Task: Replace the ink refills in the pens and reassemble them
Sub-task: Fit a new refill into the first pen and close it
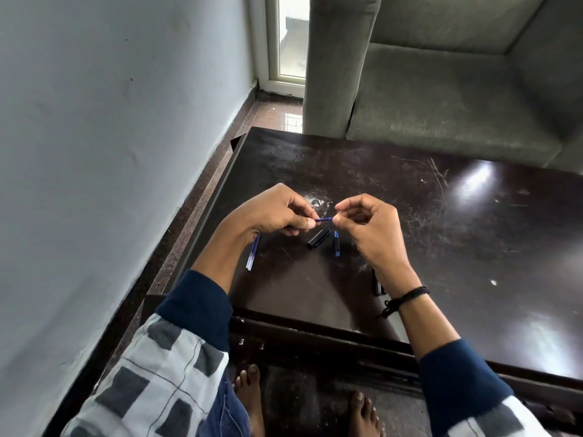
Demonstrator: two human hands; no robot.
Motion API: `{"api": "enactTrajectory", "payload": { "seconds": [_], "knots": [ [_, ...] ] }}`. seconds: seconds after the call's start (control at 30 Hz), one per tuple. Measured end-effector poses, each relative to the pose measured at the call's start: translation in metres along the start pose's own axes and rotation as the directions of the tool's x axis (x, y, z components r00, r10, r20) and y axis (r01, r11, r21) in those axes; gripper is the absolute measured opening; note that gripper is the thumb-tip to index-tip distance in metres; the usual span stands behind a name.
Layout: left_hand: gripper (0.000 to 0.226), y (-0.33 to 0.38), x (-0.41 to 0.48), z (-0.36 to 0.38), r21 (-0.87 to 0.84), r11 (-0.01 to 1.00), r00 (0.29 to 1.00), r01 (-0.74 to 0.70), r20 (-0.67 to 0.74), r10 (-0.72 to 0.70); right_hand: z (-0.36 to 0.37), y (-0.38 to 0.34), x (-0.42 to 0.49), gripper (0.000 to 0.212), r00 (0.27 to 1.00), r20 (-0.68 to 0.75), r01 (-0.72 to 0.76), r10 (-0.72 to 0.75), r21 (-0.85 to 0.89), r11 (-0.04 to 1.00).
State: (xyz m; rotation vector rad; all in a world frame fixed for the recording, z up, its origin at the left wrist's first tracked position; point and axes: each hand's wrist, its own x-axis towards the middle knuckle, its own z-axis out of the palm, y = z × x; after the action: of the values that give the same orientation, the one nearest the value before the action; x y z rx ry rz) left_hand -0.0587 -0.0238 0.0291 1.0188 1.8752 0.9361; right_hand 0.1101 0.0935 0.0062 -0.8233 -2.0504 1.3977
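Blue and clear, a few spare refills (253, 253) lie together on the dark wooden table (473, 247), their upper ends hidden under your left wrist. Your left hand (271, 212) hangs above them, thumb and forefinger pinched on one end of a thin blue refill (324, 219), which you hold level above the tabletop. Beneath it, a black pen barrel (318, 238) lies slanted on the table, with a short blue piece (337, 244) just beside it to the right. Your right hand (369, 228) pinches the refill's other end between thumb and forefinger, its remaining fingers curled in. A black cord band (407, 298) circles that wrist, and another black pen part (378, 287) lies on the table, half hidden behind it.
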Motion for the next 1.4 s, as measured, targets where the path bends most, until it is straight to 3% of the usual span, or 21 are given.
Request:
{"api": "enactTrajectory", "payload": {
  "seconds": [0.33, 0.5, 0.63, 0.83, 1.07, 1.17, 1.27, 1.4],
  "knots": [
    [0.012, -0.005, 0.004, 0.000, -0.020, 1.000, 0.998, 0.023, -0.054, -0.024, 0.000, 0.000, 0.001, 0.024, 0.999, -0.031, -0.028, 0.026, -0.053, 0.998],
    [0.015, -0.009, 0.004, -0.009, -0.044, 0.998, 0.988, 0.046, -0.145, -0.052, -0.010, 0.002, 0.002, 0.016, 0.992, -0.116, -0.078, 0.047, -0.272, 0.959],
    [0.014, -0.008, 0.003, -0.007, -0.052, 0.997, 0.986, 0.051, -0.157, -0.058, -0.007, 0.002, -0.004, 0.012, 0.997, -0.024, -0.078, 0.076, -0.483, 0.872],
    [0.013, -0.007, 0.004, -0.004, -0.060, 0.997, 0.986, 0.044, -0.157, -0.053, 0.007, 0.002, -0.011, 0.017, 0.989, 0.093, -0.043, 0.115, -0.566, 0.824],
    [0.014, -0.006, 0.004, -0.003, -0.039, 0.999, 0.991, 0.022, -0.133, -0.027, 0.006, 0.004, -0.012, 0.027, 0.989, 0.014, -0.108, 0.146, -0.601, 0.792],
    [0.013, -0.005, 0.004, -0.002, -0.026, 0.999, 0.996, 0.020, -0.092, -0.022, 0.005, 0.000, -0.008, 0.030, 0.975, -0.087, -0.221, 0.204, -0.456, 0.862],
    [0.012, -0.004, 0.004, -0.002, -0.028, 0.999, 0.999, 0.018, -0.032, -0.019, 0.005, 0.001, -0.003, 0.015, 0.948, -0.172, -0.290, 0.269, -0.118, 0.950],
    [0.013, -0.005, 0.004, -0.002, -0.046, 0.999, 1.000, 0.017, -0.025, -0.018, 0.000, 0.001, 0.003, 0.011, 0.904, -0.193, -0.305, 0.381, 0.333, 0.892]
  ]
}}
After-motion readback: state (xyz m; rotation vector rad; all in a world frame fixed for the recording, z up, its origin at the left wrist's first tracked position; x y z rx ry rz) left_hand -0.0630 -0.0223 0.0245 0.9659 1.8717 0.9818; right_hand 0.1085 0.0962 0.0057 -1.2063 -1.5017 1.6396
